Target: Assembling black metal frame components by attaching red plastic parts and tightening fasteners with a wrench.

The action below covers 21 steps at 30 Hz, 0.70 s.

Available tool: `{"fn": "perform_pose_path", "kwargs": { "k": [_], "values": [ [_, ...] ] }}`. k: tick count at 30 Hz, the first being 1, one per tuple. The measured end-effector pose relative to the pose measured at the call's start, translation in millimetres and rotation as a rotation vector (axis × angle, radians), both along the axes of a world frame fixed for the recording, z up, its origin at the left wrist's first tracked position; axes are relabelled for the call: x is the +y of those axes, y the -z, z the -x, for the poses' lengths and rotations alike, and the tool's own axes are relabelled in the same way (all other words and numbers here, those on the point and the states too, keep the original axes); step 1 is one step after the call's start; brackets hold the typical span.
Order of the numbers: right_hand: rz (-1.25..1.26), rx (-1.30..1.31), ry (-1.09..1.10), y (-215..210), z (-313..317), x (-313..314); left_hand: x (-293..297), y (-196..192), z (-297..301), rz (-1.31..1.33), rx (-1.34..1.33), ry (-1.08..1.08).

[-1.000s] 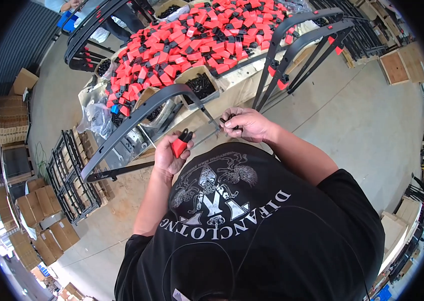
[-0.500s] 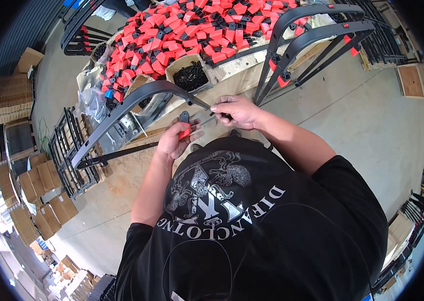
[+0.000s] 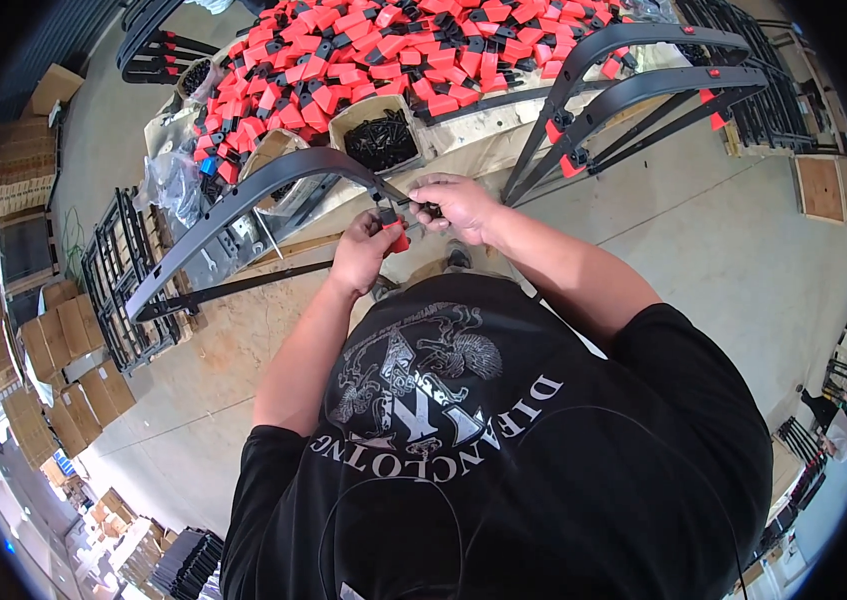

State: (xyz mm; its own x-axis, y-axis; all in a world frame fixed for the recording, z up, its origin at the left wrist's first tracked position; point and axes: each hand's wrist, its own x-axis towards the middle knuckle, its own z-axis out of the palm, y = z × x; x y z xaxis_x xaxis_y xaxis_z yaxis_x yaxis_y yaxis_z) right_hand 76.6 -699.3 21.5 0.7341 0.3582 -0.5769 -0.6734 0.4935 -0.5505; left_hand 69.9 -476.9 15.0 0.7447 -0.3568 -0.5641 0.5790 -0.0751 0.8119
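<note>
A curved black metal frame (image 3: 233,200) arches in front of me, its near end reaching toward my hands. My left hand (image 3: 359,262) is closed on a red and black plastic piece (image 3: 396,236), its black part up against the frame near that end. Just to the right, the bent fingers of my right hand (image 3: 459,208) are drawn together beside the frame's end. Small dark things show under those fingers, too small to name. Part of the frame's end is hidden by my fingers.
A large heap of red and black plastic pieces (image 3: 343,62) covers the bench ahead. At its near edge stands a box (image 3: 423,152) of black bolts. Two more curved frames (image 3: 633,92) lean at the right. Wrenches and a plastic bag (image 3: 171,182) lie on the left.
My left hand has moved up and right, bringing the red and black piece against the frame. My right hand has shifted slightly left and up. The view has shifted a little.
</note>
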Motion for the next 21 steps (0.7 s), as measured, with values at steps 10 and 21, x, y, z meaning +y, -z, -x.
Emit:
{"fn": "perform_pose_path", "kwargs": {
  "k": [10,21],
  "values": [
    [-0.059,-0.017,0.038,14.0,-16.6,10.9,-7.1,-16.8,-4.6,0.28,0.205,-0.108],
    [-0.018,0.006,0.084,11.5,-21.9,20.9,-1.8,-1.4,-24.9,0.295,0.168,-0.073]
  ]
}}
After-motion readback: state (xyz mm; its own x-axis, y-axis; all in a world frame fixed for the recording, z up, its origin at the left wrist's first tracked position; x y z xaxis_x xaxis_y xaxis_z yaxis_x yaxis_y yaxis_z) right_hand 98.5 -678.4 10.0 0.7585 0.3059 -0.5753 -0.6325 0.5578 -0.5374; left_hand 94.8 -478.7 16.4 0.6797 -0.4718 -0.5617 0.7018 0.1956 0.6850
